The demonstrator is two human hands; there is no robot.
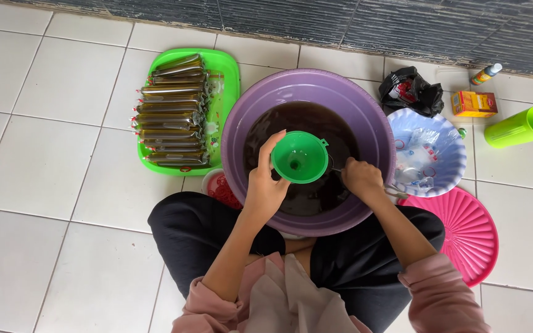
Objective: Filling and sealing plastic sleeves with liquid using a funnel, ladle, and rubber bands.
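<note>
A big purple basin sits on the floor in front of me, filled with dark brown liquid. My left hand holds a green funnel over the liquid, fingers curled round its rim. My right hand is closed on a thin metal handle, probably a ladle, whose bowl is hidden in the liquid beside the funnel.
A green tray on the left carries several long sealed bags of brown liquid. Red rubber bands lie by the basin. On the right are a blue-white bowl, pink lid, black bag, orange box, green cup and small bottle.
</note>
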